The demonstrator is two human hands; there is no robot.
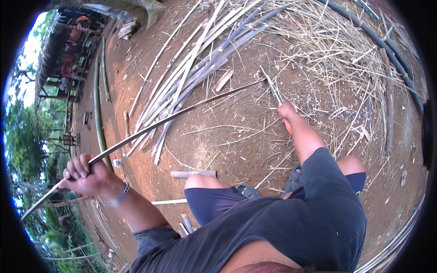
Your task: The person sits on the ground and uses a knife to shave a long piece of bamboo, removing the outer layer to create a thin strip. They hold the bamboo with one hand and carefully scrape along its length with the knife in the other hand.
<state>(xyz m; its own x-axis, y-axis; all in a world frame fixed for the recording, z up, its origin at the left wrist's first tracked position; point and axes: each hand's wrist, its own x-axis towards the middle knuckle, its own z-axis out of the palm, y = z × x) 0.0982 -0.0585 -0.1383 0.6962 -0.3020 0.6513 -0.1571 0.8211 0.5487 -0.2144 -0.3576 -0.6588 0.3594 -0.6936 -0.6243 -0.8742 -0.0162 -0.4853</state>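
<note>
A long, thin bamboo strip point(182, 110) slants across the view from lower left to upper middle. My left hand point(88, 176), raised at the left, is closed around it near its lower-left end. My right hand point(286, 110) grips a long-bladed knife point(272, 87) by its orange handle, the blade pointing away from me. At the blade, the strip's far end meets or overlaps it; whether they touch I cannot tell. Both my knees are bent, with the strip passing beyond them.
Split bamboo strips point(195, 68) lie piled beyond the strip. Pale shavings point(337, 50) heap up at far right, beside a dark pole point(382, 43). A short bamboo piece point(193, 174) lies by my left knee. Green poles point(98, 104) and a roofed shelter point(68, 50) stand at left.
</note>
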